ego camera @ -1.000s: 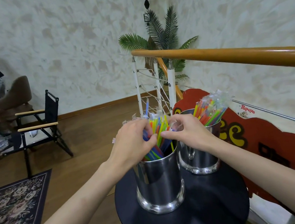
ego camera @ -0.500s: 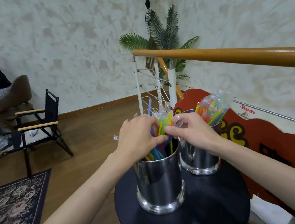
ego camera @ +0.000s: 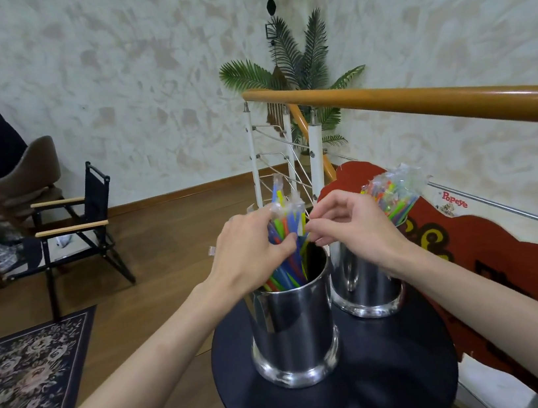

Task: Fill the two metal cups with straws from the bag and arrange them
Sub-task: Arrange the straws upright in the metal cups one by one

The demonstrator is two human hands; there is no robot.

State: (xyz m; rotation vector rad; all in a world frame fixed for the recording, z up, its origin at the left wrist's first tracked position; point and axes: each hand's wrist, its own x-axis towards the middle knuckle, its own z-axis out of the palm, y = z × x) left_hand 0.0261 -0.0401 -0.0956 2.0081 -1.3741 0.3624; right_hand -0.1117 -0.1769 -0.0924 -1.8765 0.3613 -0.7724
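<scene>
Looks like a café or themed lounge, upper landing by a stairwell.
I'm at a small round black table; wooden handrail on white posts, red Popeye sign, potted palm, folding chair, patterned rug, textured plaster walls, wood floor.

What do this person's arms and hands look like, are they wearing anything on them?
Both arms are bare as far as the picture shows: no sleeves, gloves, watch or bracelets in view. The left hand and right hand show no rings that I can make out. Nails look short and unpainted.
</scene>
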